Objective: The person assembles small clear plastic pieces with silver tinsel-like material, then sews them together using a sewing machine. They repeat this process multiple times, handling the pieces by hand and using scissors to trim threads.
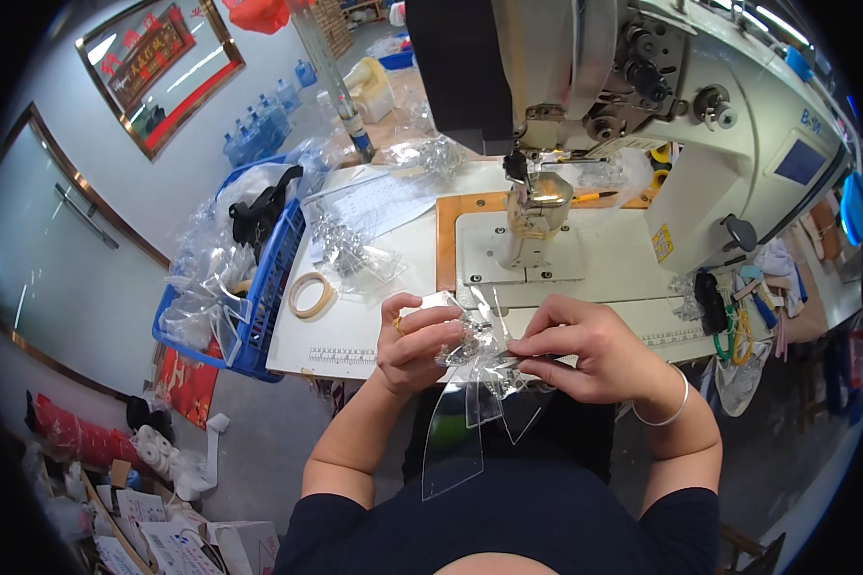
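A bunch of clear plastic pieces (454, 436) with shiny crumpled parts hangs in front of me at the table's near edge. The fingers of my left hand (417, 337) are closed on the upper left of the bunch; a ring shows on one finger. From the other side, my right hand (590, 350), with a bangle at the wrist, pinches a thin greyish item (520, 360) against the bunch. Its kind is too small to make out. Just beyond my hands stands the post of a sewing machine (537, 225).
On the white table (331, 192) lie a roll of tape (310, 295) and clear plastic pieces (350, 251). A blue basket (276, 278) full of plastic stands left. Yellow-handled scissors (660, 177) lie behind the machine; tools (724, 311) hang at the right edge.
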The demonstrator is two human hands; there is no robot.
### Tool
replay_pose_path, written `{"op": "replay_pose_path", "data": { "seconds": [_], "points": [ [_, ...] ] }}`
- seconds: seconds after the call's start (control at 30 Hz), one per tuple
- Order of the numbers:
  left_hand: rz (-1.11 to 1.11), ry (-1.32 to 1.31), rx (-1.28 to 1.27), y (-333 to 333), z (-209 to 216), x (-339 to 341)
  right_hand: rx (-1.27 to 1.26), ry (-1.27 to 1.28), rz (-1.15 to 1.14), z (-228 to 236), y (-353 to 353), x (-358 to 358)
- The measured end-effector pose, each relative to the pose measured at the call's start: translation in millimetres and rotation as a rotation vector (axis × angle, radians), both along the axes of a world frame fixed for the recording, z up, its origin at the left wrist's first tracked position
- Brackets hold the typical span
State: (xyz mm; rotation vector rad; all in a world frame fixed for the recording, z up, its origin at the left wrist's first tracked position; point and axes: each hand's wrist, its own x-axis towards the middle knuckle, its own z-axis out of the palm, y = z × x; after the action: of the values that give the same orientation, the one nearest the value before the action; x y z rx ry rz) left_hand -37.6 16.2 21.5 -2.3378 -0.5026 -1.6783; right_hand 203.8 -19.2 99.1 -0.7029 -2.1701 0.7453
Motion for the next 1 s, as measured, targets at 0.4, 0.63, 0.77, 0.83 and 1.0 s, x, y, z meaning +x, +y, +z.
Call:
{"op": "replay_pose_path", "data": {
  "seconds": [0.4, 0.63, 0.77, 0.83, 1.0],
  "points": [
    [0.01, 0.019, -0.017, -0.4, -2.1, 4.5, 0.004, -0.078, 0.003, -0.9, 4.8, -8.8],
    [0.006, 0.034, -0.021, -0.7, -7.1, 6.0, 0.03, -0.11, 0.015, -1.2, 6.8, -7.9],
    [-0.037, -0.004, -0.111, -0.7, -6.3, 3.6, -0.091, 0.026, -0.027, -4.0, 6.6, -8.0],
    [0.022, -0.126, -0.407, -8.9, -4.7, 12.7, -0.152, 0.197, -0.032, -17.7, 17.8, -0.8],
    [-0.517, -0.72, -1.522, -11.1, -33.3, 27.8, -0.59, 0.584, -0.213, -54.3, 24.7, -1.3]
  ]
}}
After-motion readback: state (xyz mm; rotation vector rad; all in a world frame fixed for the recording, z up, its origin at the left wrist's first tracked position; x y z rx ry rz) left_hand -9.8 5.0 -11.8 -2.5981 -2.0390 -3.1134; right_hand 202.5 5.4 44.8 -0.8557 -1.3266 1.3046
